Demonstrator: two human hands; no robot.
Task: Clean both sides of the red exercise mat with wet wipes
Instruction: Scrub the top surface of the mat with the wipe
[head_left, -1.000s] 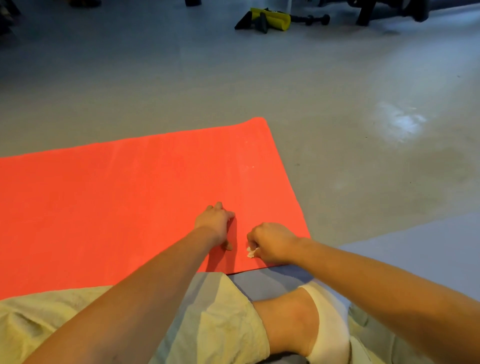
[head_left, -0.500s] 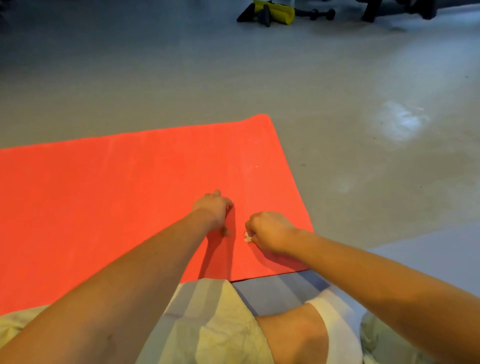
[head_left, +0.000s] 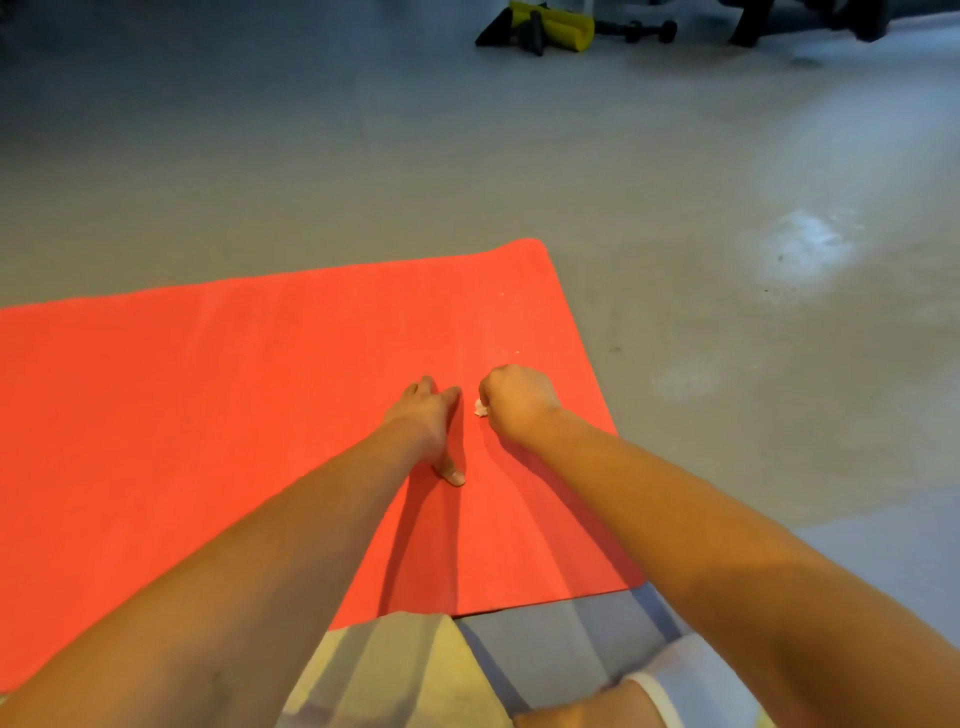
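Shows flat red foam exercise mat (head_left: 208, 415) spread on smooth grey floor (head_left: 363, 156), running off left edge of view, right end with far corner visible. Near edge just ahead of knees in pale green shorts (head_left: 405, 670); white knee band (head_left: 696, 675) at lower right, over blue-grey floor patch (head_left: 561, 644).

Both bare forearms stretched forward from bottom of view, nearly straight, converging toward mat's right end.

Left hand (head_left: 423, 415): palm down on mat, fingers straight and pointing away, thumb splayed back toward body, tip touching mat. Holds nothing, just presses surface flat.

Right hand (head_left: 519, 400): curled into fist, knuckles up, wrist bent slightly, pressed onto mat. Grips small crumpled white wet wipe (head_left: 480, 408), only a bit poking out on fist's left side, touching mat.

Hands just beside each other, narrow strip of red between, not touching.

Far back on floor: yellow-and-black gym gear (head_left: 550, 26), dark dumbbell (head_left: 649, 31) beside it, well apart from mat.
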